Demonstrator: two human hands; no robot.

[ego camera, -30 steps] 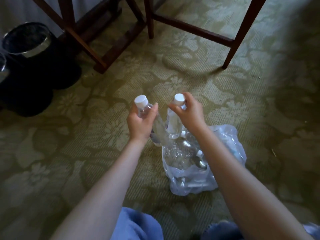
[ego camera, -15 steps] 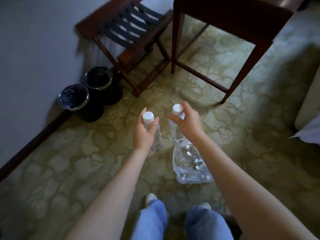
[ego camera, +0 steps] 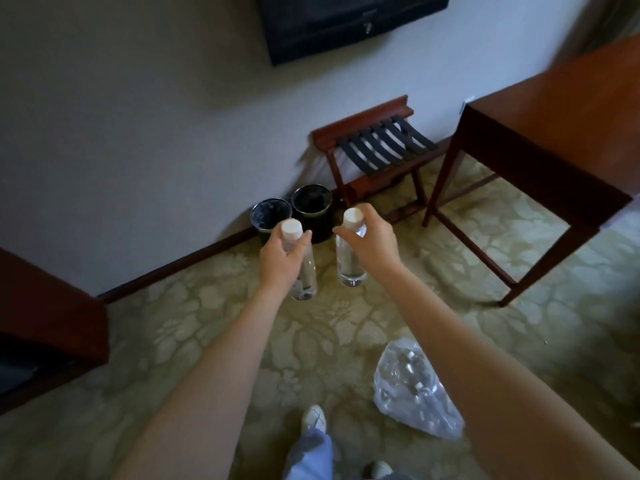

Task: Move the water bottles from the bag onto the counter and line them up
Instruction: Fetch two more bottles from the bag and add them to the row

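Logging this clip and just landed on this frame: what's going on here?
A person stands holding two clear water bottles upright: the left hand grips the left bottle below its white cap, the right hand grips the right bottle at its neck. The plastic bag lies on the carpet beside the person, seemingly more bottles inside. Neither held bottle is set down yet.

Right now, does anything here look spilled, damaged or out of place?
Nothing looks spilled or damaged. The left hand holds the left bottle and the right hand the right bottle, both capped and roughly upright. The plastic bag lies slumped on the carpet.
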